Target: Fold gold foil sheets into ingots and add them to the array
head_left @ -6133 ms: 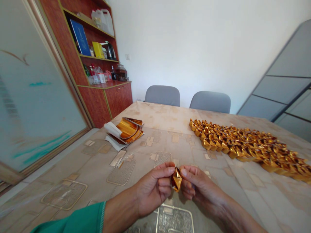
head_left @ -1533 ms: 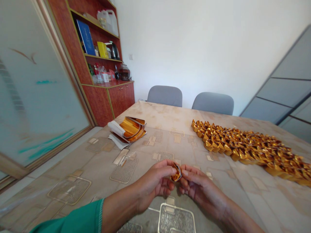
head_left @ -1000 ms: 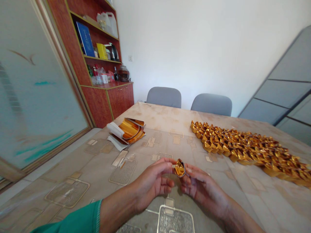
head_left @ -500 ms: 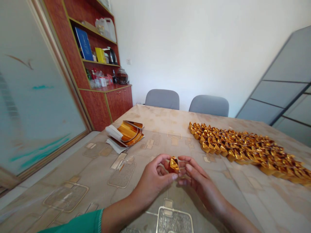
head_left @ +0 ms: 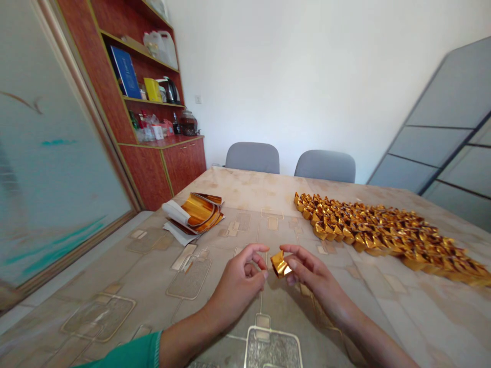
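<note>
Between thumb and fingers of my right hand [head_left: 311,270] is a small folded gold foil paper ingot [head_left: 280,264], held above the table. My left hand [head_left: 247,271] is just left of it, fingers curved and thumb apart from the forefinger, with nothing in its grasp. A small gap separates the left fingertips from the ingot. To the right, many similar gold paper ingots [head_left: 356,225] stand in tight rows on the table. At the left lies a loose stack of gold foil paper sheets [head_left: 199,212], curled, with whitish backs showing.
A patterned cloth covers the table [head_left: 245,189]. Two grey chairs [head_left: 252,157] stand at its far side. Behind on the left is a red-brown cabinet [head_left: 153,168] with bottles, a kettle and other items; a frosted glass door [head_left: 57,153] is nearer.
The ingot has passed from the left fingers to the right hand and turned over on its side. My left hand has let go. The view has shifted slightly to the right.
</note>
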{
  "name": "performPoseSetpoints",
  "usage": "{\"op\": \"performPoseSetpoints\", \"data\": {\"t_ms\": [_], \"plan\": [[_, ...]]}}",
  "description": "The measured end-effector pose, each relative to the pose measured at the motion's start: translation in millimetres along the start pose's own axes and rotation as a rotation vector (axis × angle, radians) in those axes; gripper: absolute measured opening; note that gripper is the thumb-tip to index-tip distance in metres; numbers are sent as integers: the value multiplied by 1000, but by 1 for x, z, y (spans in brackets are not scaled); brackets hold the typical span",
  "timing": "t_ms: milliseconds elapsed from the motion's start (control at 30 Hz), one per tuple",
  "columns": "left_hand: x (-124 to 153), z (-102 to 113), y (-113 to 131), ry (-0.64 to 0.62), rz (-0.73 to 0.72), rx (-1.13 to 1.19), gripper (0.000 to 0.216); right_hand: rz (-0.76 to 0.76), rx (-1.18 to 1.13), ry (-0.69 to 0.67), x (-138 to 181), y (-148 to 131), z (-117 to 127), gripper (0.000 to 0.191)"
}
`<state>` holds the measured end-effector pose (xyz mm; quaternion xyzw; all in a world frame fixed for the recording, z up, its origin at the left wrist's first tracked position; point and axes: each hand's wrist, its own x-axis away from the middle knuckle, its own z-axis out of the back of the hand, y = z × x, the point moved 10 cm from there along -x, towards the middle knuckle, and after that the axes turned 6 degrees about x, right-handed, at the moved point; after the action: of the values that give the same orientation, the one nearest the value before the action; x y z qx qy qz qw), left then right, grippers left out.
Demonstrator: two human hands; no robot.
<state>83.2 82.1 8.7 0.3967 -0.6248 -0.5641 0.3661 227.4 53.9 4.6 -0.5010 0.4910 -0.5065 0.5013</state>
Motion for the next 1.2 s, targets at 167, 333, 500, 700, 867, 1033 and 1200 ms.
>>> {"op": "performPoseSetpoints", "data": {"t_ms": [167, 333, 500, 700, 867, 1033, 1200], "plan": [[-1, 4, 3, 24, -10, -9, 37, 92, 306, -73, -2, -18, 14, 31], [0, 3, 4, 16, -2, 1, 35, 220, 993, -16, 6, -43, 60, 28], [1, 1, 7, 14, 0, 11, 30, 166, 1171, 59, 23, -25, 101, 58], [1, 1, 8, 1, -6, 2, 27, 166, 1243, 266, 31, -16, 101, 58], [0, 2, 9, 0, -16, -6, 25, 89, 1402, 303, 26, -16, 104, 18], [3, 2, 12, 6, -7, -3, 24, -16, 1651, 483, 41, -22, 169, 20], [4, 1, 13, 6, -28, -40, 24, -166, 1698, 637, 60, -19, 240, 24]]}}
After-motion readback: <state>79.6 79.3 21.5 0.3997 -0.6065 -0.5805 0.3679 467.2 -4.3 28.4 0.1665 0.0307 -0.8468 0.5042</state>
